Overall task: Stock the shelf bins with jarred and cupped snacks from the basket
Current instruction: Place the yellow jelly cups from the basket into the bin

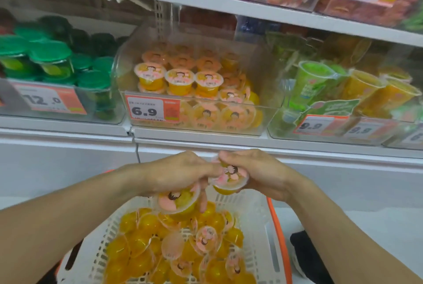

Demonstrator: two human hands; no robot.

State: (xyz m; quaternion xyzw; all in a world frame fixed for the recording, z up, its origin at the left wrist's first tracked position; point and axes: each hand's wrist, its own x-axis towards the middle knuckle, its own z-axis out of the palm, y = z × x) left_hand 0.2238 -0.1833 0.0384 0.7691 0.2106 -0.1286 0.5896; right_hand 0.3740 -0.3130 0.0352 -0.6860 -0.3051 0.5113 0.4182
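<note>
A white lattice basket (256,222) below me holds several yellow jelly cups (142,247) with pink cartoon lids. My left hand (176,173) grips one such cup (177,203) above the basket. My right hand (258,173) holds another cup (230,180) right beside it, and the two hands touch. Straight ahead on the shelf stands a clear bin (270,91) with a 6.9 price tag (146,109), partly filled with the same cups (180,82).
To the left, a bin (107,114) holds green-lidded jars (50,59) behind a 12.0 tag. To the right, a bin (279,130) holds tall green and yellow cups (313,84). Bagged sweets fill the upper shelf (206,2). A white ledge (229,144) runs under the bins.
</note>
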